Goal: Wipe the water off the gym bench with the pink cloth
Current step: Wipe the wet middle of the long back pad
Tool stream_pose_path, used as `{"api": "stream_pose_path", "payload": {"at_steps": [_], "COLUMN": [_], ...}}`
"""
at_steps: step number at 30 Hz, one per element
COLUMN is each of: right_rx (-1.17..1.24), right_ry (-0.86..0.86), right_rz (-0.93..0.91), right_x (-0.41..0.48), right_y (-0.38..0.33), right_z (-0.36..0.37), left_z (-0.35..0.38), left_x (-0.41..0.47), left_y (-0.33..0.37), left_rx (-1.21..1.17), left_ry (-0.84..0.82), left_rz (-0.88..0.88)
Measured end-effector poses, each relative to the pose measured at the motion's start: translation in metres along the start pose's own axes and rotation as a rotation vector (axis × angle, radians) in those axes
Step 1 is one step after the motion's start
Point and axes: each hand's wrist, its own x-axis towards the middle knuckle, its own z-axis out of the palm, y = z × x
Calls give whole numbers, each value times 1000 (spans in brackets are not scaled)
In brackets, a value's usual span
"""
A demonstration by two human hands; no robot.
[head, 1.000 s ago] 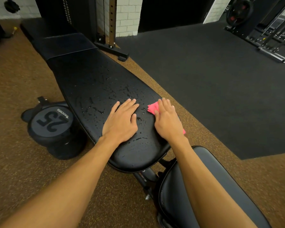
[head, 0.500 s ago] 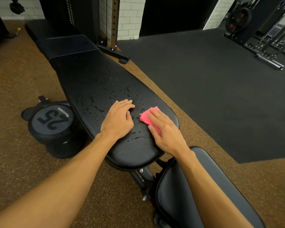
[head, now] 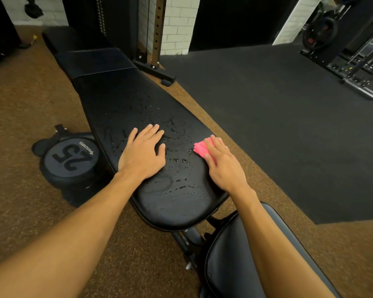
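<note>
A long black padded gym bench [head: 125, 100] runs from the upper left toward me, its near end speckled with water drops [head: 177, 162]. My left hand [head: 142, 155] lies flat on the pad with straight, spread fingers, left of the wet patch. My right hand [head: 224, 166] presses a folded pink cloth [head: 200, 148] flat against the pad near its right edge; most of the cloth is hidden under my fingers.
A black dumbbell marked 25 [head: 70, 159] lies on the brown floor just left of the bench. The bench's separate seat pad [head: 235, 254] is at the bottom right. A rack upright with its base [head: 154, 67] stands behind, dark rubber matting [head: 278, 125] to the right.
My right hand slid the pink cloth left across the pad, then back toward the right edge. My left hand stayed flat in about the same spot.
</note>
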Motion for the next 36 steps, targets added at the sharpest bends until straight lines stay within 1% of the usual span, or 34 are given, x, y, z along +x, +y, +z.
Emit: {"api": "stream_pose_path", "payload": {"at_steps": [2, 3, 6, 9, 10, 12, 14, 16, 19, 22, 23, 25, 28, 30, 32, 34, 36], "right_rx": [0, 5, 7, -34, -39, -37, -22, -7, 19, -2, -17, -35, -19, -5, 16, 16, -6], "right_ry": [-8, -7, 39, 71, 59, 20, -32, -16, 53, 78, 71, 36, -43, -39, 10, 75, 89], "right_rz": [-103, -111, 28, 145, 139, 45, -51, -71, 43, 146, 137, 49, -103, -143, -89, 8, 73], "right_x": [-15, -23, -28, 3, 14, 22, 10, -11, -18, 10, 18, 27, 11, -5, -11, -1, 16], "right_y": [3, 5, 12, 3, -2, -14, -22, -17, -2, -3, -6, -13, -14, -4, 4, 3, -8], "right_z": [2, 3, 5, 2, 2, 8, 15, 17, 9, 4, 5, 9, 11, 8, 3, 2, 3], "left_z": [-1, -1, 1, 0, 0, 1, 2, 4, 5, 3, 3, 3, 4, 5, 5, 4, 4], "left_x": [1, 0, 0, 2, 3, 3, 1, 0, 1, 4, 3, 3, 2, 2, 3, 3, 3], "left_y": [-2, -2, -1, 1, 1, -1, -3, -3, -1, -2, -3, -3, -3, -4, -3, -3, -4], "left_rx": [15, 20, 23, 33, 37, 42, 50, 52, 45, 48, 50, 49, 51, 55, 54, 44, 40], "left_ry": [-6, -9, -15, -9, -7, -5, -5, -6, -8, -6, -7, -2, 5, 8, 5, 5, 3], "left_rz": [1, 1, -1, -2, -1, -5, -9, -7, 1, -1, -1, -1, -1, -4, -3, -3, -3]}}
